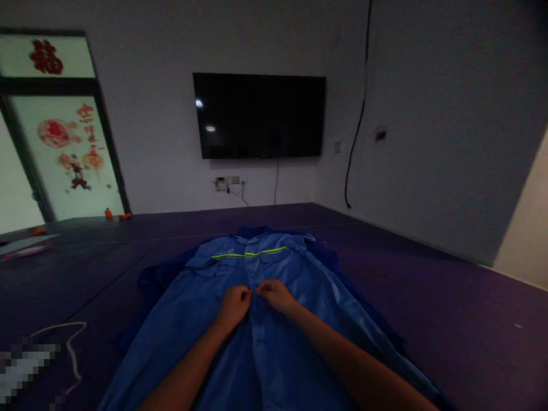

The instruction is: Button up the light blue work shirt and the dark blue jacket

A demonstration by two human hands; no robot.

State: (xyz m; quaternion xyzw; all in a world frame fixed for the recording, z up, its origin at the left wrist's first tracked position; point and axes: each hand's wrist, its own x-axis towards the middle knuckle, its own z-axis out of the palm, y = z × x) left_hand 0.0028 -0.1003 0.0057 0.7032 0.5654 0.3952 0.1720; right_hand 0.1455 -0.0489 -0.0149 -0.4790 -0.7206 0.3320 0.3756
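A blue work jacket (205,308) with a yellow-green stripe across the chest lies spread on the floor, its collar pointing away from me. Both hands meet at the front placket, around the middle of the garment. My left hand (235,302) pinches the jacket's front edge, fingers closed. Just to its right, my right hand (274,294) also pinches the placket between thumb and fingers. The fingertips almost touch each other. Whether a button sits between them is too small to make out. Darker blue sleeves show out to both sides.
Dark purple flooring (428,297) surrounds the jacket. A white cable (72,348) lies at the lower left near a blurred-out object. Small orange items (108,213) stand by the door. A television (261,117) hangs on the far wall, and a black cable (357,131) dangles at right.
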